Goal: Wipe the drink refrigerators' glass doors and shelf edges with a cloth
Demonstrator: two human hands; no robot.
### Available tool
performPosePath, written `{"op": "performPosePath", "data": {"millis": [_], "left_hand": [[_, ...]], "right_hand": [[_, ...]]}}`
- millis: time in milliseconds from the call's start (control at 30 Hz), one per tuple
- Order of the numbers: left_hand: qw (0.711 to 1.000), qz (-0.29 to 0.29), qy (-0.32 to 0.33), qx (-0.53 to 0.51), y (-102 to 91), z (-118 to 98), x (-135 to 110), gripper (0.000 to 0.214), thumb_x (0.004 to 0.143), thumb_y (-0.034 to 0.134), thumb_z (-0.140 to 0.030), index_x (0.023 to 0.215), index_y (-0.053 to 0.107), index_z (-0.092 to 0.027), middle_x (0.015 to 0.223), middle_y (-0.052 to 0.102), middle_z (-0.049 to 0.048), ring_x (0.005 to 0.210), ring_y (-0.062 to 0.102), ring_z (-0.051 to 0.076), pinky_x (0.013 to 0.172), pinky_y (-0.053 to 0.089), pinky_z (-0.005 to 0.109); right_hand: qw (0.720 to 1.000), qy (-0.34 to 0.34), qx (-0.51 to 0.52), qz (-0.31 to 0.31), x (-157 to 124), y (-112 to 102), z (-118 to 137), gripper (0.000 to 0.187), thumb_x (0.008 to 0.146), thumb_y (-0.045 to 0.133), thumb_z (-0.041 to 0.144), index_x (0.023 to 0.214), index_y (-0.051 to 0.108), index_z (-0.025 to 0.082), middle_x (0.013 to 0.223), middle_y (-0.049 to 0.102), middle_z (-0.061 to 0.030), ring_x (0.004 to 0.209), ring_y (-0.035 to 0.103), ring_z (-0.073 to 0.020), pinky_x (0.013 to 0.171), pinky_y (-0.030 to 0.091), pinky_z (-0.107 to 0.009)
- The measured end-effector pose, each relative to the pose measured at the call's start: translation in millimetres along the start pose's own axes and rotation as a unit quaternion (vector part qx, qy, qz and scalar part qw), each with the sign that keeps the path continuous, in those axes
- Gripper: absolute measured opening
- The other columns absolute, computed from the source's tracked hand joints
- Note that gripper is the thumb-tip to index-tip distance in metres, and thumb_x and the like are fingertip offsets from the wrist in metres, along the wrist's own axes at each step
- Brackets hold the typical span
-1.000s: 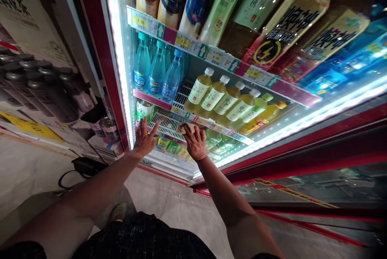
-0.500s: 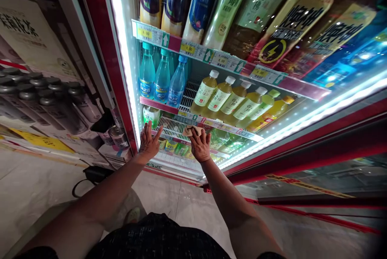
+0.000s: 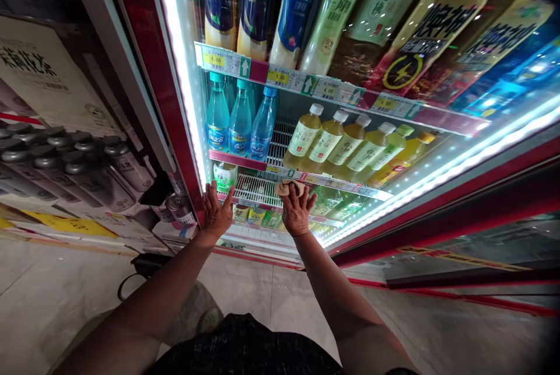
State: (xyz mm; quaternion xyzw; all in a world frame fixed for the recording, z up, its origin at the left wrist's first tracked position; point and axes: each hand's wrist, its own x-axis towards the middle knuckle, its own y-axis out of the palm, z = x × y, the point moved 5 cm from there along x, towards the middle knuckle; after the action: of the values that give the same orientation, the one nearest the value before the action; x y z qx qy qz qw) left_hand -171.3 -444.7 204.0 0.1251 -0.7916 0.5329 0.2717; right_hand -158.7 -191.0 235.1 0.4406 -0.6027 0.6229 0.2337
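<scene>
The person stands before a lit cooler (image 3: 146, 66), both arms stretched to the low part of its glass (image 3: 258, 230). The left hand (image 3: 216, 216) lies flat on the glass with its fingers spread wide, near the bright strip at the door's left edge; it holds nothing. The right hand (image 3: 298, 216) presses a small tan cloth (image 3: 289, 188) against the glass. The cloth is bunched under the fingertips and shows just above them, level with the edge of a wire shelf (image 3: 258, 188). The two hands are apart, at about the same height.

Behind the glass, blue bottles (image 3: 240, 124) stand in a row above the left hand. Yellow bottles (image 3: 333, 144) with white caps stand above and to the right of the cloth. A strip of price tags (image 3: 280, 79) runs along the shelf over them, and bigger bottles fill the shelf above that. Grey cans (image 3: 83, 159) are stacked outside the cooler, on its left. The floor (image 3: 56, 299) below is pale tile.
</scene>
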Motion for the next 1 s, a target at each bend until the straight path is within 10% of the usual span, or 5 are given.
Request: {"op": "performPosePath", "data": {"millis": [500,1000], "left_hand": [[0.999,0.02,-0.01,-0.031,2.0,12,-1,0.098,0.083,0.064,-0.006,0.165,0.021,-0.037,0.173,-0.021,0.0092,0.159,-0.007,0.048,0.123,0.022,0.074],[0.999,0.02,-0.027,-0.043,-6.0,35,3,0.071,0.084,0.068,-0.013,0.151,0.053,-0.028,0.175,0.006,0.0145,0.16,0.009,0.045,0.125,0.024,0.068]], "right_hand": [[0.999,0.009,0.031,0.025,30,20,56,0.051,0.086,0.059,0.012,0.132,0.07,0.031,0.156,0.058,-0.0038,0.163,-0.015,-0.0297,0.123,-0.021,-0.068],[0.988,-0.058,0.058,0.13,47,43,111,0.051,0.095,0.056,0.016,0.143,0.063,0.032,0.157,0.057,-0.0036,0.164,0.011,-0.028,0.125,-0.021,-0.062]]}}
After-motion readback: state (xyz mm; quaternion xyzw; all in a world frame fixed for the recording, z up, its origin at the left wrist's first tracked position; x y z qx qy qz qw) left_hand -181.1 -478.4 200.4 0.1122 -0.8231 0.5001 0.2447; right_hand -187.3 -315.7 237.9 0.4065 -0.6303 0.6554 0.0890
